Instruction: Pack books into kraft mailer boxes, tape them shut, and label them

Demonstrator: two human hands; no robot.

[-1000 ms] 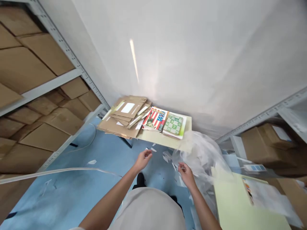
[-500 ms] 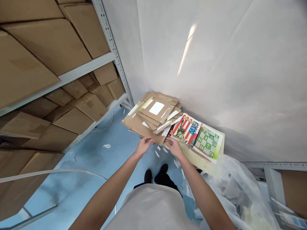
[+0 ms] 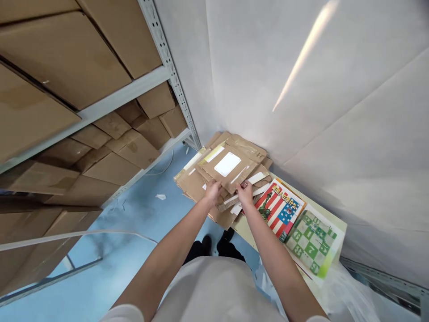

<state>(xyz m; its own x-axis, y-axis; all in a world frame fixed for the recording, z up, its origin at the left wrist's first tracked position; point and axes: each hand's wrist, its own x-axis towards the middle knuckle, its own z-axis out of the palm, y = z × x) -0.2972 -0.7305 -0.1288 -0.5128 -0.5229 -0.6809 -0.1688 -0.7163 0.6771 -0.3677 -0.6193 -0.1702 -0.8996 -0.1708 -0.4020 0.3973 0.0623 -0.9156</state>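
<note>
Behind the worktable, a pale wall is rising over a packed storeroom corner, where a metal shelving rack (image 3: 127, 95) is bearing cardboard boxes (image 3: 67, 58), fitted side by side, probably to save room. Against the wall, a pale yellow-green table (image 3: 246, 229) is carrying a pile of flattened cardboard (image 3: 187, 181) at its left end, lying flat perhaps so the loose sheets stay steady. To its right, a Statue of Liberty and flag-covered magazine (image 3: 278, 208) and a green checkered, numbered booklet (image 3: 311, 241) are lying side by side, covers up. Topping the pile, a cardboard mailer (image 3: 231, 180) is showing its white label (image 3: 228, 164). At its near edge, the person's left hand (image 3: 212, 192) and right hand (image 3: 245, 193) are resting apart, seemingly for even control; both are keeping narrow, fingers curling, though whether either is gripping firmly I cannot tell.
</note>
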